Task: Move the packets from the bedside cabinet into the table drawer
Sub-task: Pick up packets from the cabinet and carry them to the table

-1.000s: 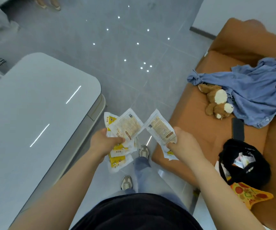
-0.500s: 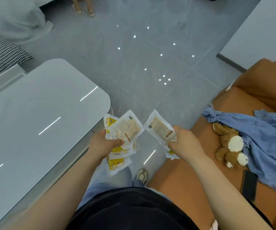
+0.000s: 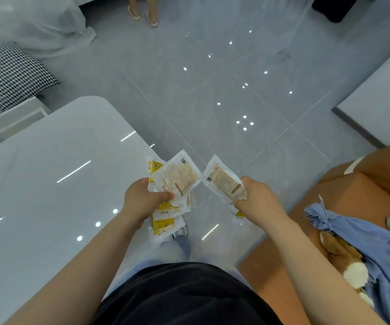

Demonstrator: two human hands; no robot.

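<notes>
So both hands are loaded right now: the left grip is clamped thumb-over on a fan of packets, and the right grip is pinched around a tan-label packet, with a yellow corner poking out below the hand, so maybe a second one is tucked behind it. All of it is held up over the floor in front of the body, not resting on anything. What matters for the next move, I'd say, is that the counter sits off to the left, its rounded corner just beside the left bunch, so the left hand is clearly nearer. The drawer itself isn't in view; my guess is it's under that edge. The packets' long axes point away from the body, the left ones leaning right and the right one leaning left. They're flat, crinkly, see-through plastic pouches with yellow print, floppy and probably slippery stacked like that. The counter is glossy white and smooth. There's an orange sofa on the right with a blue shirt and a plush toy.
</notes>
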